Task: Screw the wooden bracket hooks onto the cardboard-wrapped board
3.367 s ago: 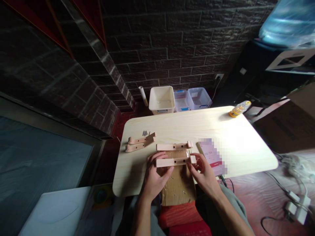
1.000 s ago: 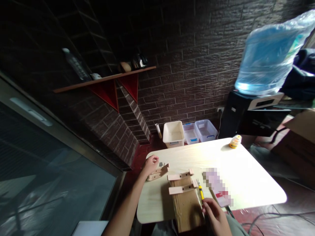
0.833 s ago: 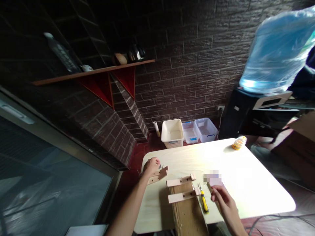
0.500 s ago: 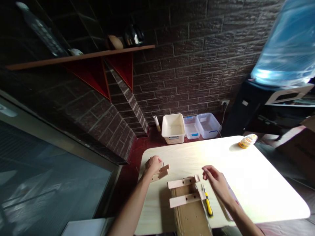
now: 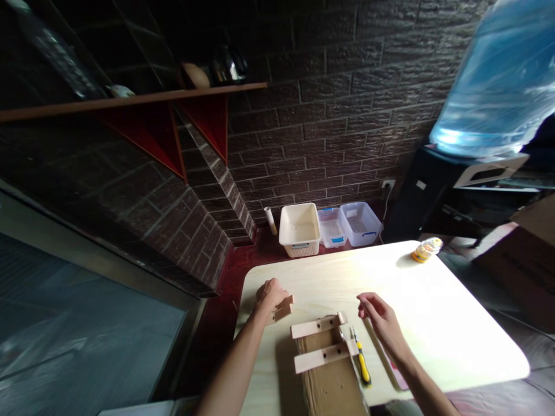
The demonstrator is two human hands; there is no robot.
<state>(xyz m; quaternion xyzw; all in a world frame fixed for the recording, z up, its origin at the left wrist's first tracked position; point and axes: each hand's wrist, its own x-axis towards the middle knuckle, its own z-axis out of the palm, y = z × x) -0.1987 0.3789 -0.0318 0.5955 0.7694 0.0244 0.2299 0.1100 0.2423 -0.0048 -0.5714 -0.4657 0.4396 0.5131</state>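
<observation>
My left hand (image 5: 273,294) is at the left of the table, fingers curled down over the far end of a pair of light wooden pieces (image 5: 282,312); its fingertips and anything in them are hidden. Over the table's middle, my right hand (image 5: 380,319) hovers with thumb and fingers bent together; anything pinched there is too small to make out. Between the hands, two wooden strips with dark holes, a far one (image 5: 315,326) and a near one (image 5: 318,357), lie across a brown cardboard box (image 5: 333,390). A yellow and black screwdriver (image 5: 363,367) lies right of the box.
A flat pinkish item (image 5: 399,379) lies under my right forearm. An orange and white container (image 5: 427,249) stands at the table's far right corner. Beyond the table (image 5: 459,323) are a cream bin (image 5: 299,248), clear plastic boxes (image 5: 361,224) and a water dispenser (image 5: 407,190).
My left hand has shifted slightly and is turned further down over the wooden pieces; a thin pin-like thing beside it no longer shows. My right hand keeps nearly the same pose. The view has turned slightly.
</observation>
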